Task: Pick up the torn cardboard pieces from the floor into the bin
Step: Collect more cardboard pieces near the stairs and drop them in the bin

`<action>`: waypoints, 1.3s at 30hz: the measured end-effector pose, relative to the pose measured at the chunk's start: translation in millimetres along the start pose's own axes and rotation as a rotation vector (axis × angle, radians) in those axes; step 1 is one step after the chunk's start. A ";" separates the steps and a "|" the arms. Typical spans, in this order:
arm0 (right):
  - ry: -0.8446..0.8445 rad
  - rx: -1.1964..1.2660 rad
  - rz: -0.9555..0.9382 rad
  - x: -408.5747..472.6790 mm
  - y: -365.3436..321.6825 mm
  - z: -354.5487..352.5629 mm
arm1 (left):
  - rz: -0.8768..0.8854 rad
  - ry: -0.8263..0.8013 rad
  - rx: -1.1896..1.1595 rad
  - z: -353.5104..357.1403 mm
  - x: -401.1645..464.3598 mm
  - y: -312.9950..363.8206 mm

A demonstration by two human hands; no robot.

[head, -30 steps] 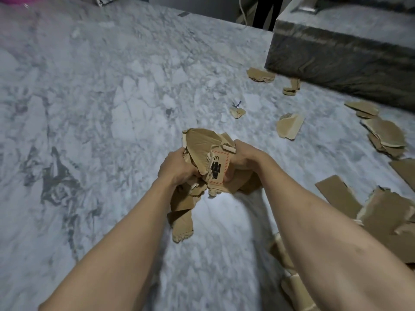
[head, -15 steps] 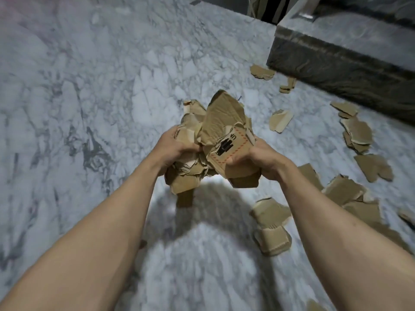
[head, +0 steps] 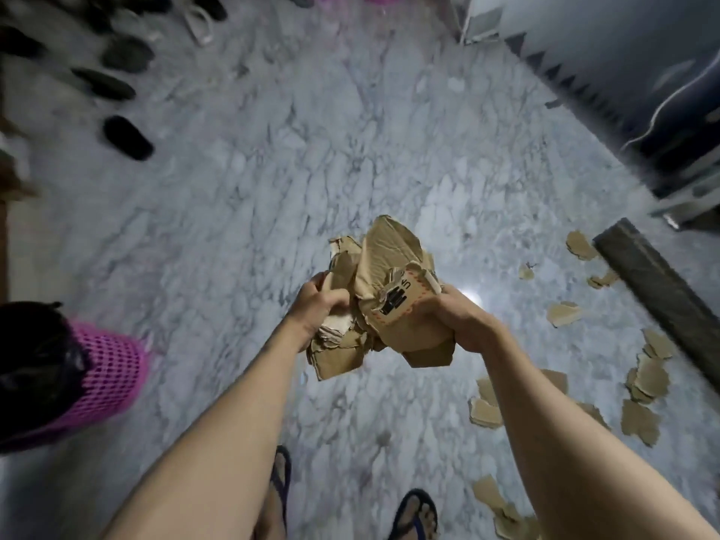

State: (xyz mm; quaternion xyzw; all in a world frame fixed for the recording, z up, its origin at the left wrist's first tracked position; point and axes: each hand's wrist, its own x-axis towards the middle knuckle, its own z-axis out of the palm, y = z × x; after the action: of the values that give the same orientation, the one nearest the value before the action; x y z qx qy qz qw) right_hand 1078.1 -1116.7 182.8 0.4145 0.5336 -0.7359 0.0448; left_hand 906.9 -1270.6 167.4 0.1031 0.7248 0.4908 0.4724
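A crumpled bundle of torn brown cardboard pieces (head: 383, 267) is held up in the air in front of me. My left hand (head: 317, 304) grips its left side and my right hand (head: 454, 317) grips its right side, by a printed label. More torn cardboard pieces (head: 646, 378) lie scattered on the marble floor at the right. The pink mesh bin (head: 107, 378) with a black liner stands at the left edge, well to the left of my hands.
Dark sandals and shoes (head: 126, 136) lie at the upper left. A dark stone step edge (head: 662, 290) runs along the right. My feet in flip-flops (head: 415, 514) stand at the bottom. A blue-grey patterned object (head: 685, 122) fills the upper right.
The view has risen and swung left, so the pink bin and the shoes have come into sight. Both hands keep their grip on the bundle, now higher above the floor.
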 end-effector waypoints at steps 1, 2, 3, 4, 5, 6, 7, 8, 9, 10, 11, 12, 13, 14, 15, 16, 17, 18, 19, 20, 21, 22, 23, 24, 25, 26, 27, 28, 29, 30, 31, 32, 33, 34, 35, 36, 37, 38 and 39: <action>-0.029 -0.027 0.005 -0.2 -11.9 24.4 | -0.003 0.034 -0.011 -24.9 -11.9 3.1; -0.051 -0.053 0.017 2.5 -21.8 48.8 | -0.003 0.062 -0.022 -50.3 -21.9 4.7; -0.080 -0.078 0.025 6.8 -29.7 73.8 | 0.001 0.088 -0.037 -75.6 -30.9 4.5; -0.115 -0.106 0.029 13.0 -36.4 100.1 | 0.008 0.116 -0.054 -102.0 -39.6 3.4; -0.149 -0.136 0.030 20.3 -43.0 127.5 | 0.011 0.147 -0.067 -129.2 -46.6 0.8; -0.181 -0.164 0.036 28.1 -49.4 155.6 | 0.008 0.178 -0.081 -156.7 -52.8 -3.4; -0.212 -0.185 0.043 36.6 -54.6 185.0 | 0.003 0.213 -0.094 -185.9 -58.1 -9.6; -0.233 -0.199 0.055 46.0 -58.1 215.2 | 0.000 0.241 -0.106 -215.2 -63.8 -16.4; -0.247 -0.207 0.065 56.2 -59.7 246.1 | -0.008 0.270 -0.118 -245.2 -67.8 -25.1; -0.254 -0.204 0.076 69.9 -59.6 277.5 | -0.021 0.299 -0.128 -275.4 -70.9 -32.7; -0.271 -0.201 0.079 84.3 -57.7 310.6 | -0.034 0.333 -0.143 -306.6 -72.9 -42.7; -0.295 -0.206 0.090 98.0 -52.6 345.5 | -0.049 0.368 -0.160 -338.3 -77.1 -54.0; -0.323 -0.221 0.103 111.4 -45.6 381.5 | -0.067 0.408 -0.178 -371.3 -81.0 -68.7; -0.353 -0.237 0.120 123.7 -38.4 418.4 | -0.088 0.452 -0.182 -404.1 -86.9 -82.1; -0.382 -0.252 0.136 136.1 -30.4 456.5 | -0.108 0.491 -0.187 -438.5 -91.2 -98.9; -0.408 -0.268 0.150 148.3 -22.2 494.0 | -0.135 0.521 -0.197 -472.1 -96.1 -117.8; -0.431 -0.293 0.162 160.3 -14.3 531.2 | -0.164 0.545 -0.217 -504.9 -99.4 -137.2; -0.454 -0.315 0.177 171.6 -8.0 567.0 | -0.192 0.566 -0.245 -534.6 -102.5 -153.6; -0.482 -0.336 0.186 183.7 -1.5 602.5 | -0.215 0.596 -0.276 -565.1 -102.3 -172.5; -0.498 -0.354 0.193 197.1 5.5 636.3 | -0.221 0.629 -0.301 -593.1 -102.0 -188.9; -0.511 -0.373 0.191 209.3 11.1 667.5 | -0.227 0.663 -0.312 -619.6 -100.1 -204.0; -0.515 -0.394 0.193 222.6 16.3 694.6 | -0.233 0.687 -0.313 -642.8 -98.0 -215.6; -0.517 -0.416 0.195 235.5 20.9 718.6 | -0.244 0.703 -0.313 -663.7 -95.4 -225.2; -0.516 -0.430 0.189 248.1 25.2 738.8 | -0.248 0.707 -0.316 -681.1 -92.1 -232.5; -0.517 -0.441 0.172 261.2 29.7 754.6 | -0.256 0.712 -0.330 -696.3 -86.3 -240.3; -0.514 -0.454 0.150 272.7 33.4 768.0 | -0.245 0.718 -0.347 -709.0 -80.6 -248.5; -0.506 -0.471 0.137 280.7 35.7 779.7 | -0.221 0.724 -0.363 -718.9 -75.1 -254.7; -0.490 -0.482 0.132 289.4 38.5 788.7 | -0.195 0.731 -0.369 -726.5 -68.2 -262.0; -0.466 -0.494 0.128 295.8 40.8 795.4 | -0.188 0.741 -0.368 -732.4 -61.2 -270.7; -0.436 -0.505 0.117 299.7 41.3 800.2 | -0.181 0.750 -0.373 -735.5 -53.3 -276.4; -0.416 -0.521 0.101 302.1 41.5 803.9 | -0.187 0.750 -0.385 -738.8 -44.7 -284.9; -0.408 -0.542 0.087 304.3 43.6 807.9 | -0.198 0.732 -0.407 -741.2 -36.5 -292.1; -0.413 -0.574 0.087 305.6 46.2 811.3 | -0.230 0.699 -0.427 -742.8 -31.5 -296.0; -0.419 -0.610 0.100 307.9 50.6 813.9 | -0.286 0.653 -0.422 -744.1 -28.5 -298.7; -0.422 -0.664 0.113 309.4 55.4 816.5 | -0.377 0.590 -0.373 -744.8 -29.1 -298.6; -0.430 -0.723 0.121 308.7 59.5 818.1 | -0.482 0.514 -0.291 -745.1 -30.9 -298.8; -0.425 -0.778 0.119 307.3 63.7 817.8 | -0.571 0.444 -0.223 -744.1 -33.6 -298.2; -0.412 -0.793 0.126 306.3 68.4 814.5 | -0.617 0.402 -0.165 -742.7 -36.7 -297.8; -0.406 -0.774 0.131 301.1 69.3 811.4 | -0.626 0.389 -0.144 -741.7 -39.2 -297.6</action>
State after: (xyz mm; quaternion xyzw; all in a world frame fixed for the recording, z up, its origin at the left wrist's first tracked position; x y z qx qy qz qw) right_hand 460.8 -1700.3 3.5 0.2469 0.7228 -0.5441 0.3472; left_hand 438.3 -1898.0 3.0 -0.2520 0.7611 0.3827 0.4590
